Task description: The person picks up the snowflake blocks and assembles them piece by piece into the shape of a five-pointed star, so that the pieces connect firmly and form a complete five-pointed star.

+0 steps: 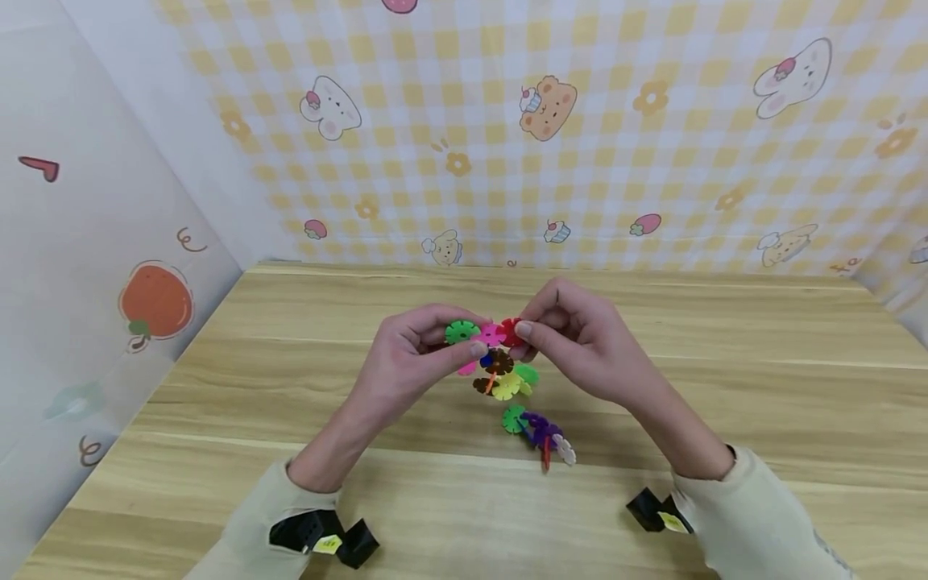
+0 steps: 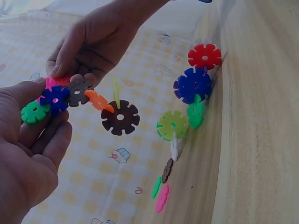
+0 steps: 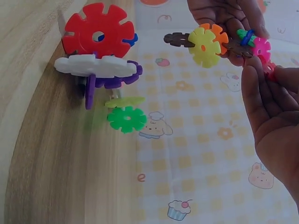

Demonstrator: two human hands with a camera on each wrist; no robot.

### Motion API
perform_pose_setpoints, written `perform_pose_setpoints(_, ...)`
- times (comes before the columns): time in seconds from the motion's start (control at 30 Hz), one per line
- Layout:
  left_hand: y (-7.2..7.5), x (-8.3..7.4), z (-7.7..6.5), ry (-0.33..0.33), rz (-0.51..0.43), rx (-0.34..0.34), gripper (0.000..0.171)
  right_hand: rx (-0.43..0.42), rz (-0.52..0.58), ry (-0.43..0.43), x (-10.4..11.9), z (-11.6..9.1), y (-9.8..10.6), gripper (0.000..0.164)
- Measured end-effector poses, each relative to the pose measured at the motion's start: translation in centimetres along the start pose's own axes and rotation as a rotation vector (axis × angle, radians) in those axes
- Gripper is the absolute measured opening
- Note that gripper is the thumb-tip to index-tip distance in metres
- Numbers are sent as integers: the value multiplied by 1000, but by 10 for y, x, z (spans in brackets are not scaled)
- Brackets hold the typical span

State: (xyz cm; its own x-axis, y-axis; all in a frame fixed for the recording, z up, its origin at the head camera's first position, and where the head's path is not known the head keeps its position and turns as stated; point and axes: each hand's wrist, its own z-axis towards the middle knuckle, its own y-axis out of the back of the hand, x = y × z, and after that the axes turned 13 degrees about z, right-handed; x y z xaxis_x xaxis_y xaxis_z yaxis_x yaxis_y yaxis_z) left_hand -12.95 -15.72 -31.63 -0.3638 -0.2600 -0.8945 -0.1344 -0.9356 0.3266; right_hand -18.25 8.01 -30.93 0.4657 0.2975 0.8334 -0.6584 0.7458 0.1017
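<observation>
Between both hands is a chain of interlocking flower-shaped plastic discs, raised above the table. My left hand [image 1: 406,350] holds its end, thumb by a pink disc [image 1: 490,333] and a green disc [image 1: 458,329]. A red disc [image 1: 508,329] beside the pink one is pinched by my right hand [image 1: 583,342] between thumb and fingers. From there the chain runs through a blue disc [image 2: 48,103], brown disc [image 2: 74,97] and orange disc [image 2: 96,99] to another brown disc [image 2: 110,123] and a yellow disc [image 3: 204,53]. Fingers partly cover the pink-to-red joint.
On the wooden table [image 1: 254,435], close below the hands, lie more discs: a joined cluster with a purple disc [image 1: 540,428], a green disc [image 1: 511,418] and a white disc [image 3: 88,65]. A patterned cloth [image 1: 493,185] hangs behind the table.
</observation>
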Motion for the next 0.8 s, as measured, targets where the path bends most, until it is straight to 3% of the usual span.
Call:
perform_pose_setpoints(0.27,-1,1,2,35,-6,-34,23,-70,5,-135,2,-1,6,13)
perform_pose_setpoints(0.5,-3,1,2,35,-52,-49,24,-32,15,-84,-3,-2,6,12)
perform_pose_setpoints(0.8,-3,0,0,44,-34,-58,24,-94,27,-113,-2,-4,2,12)
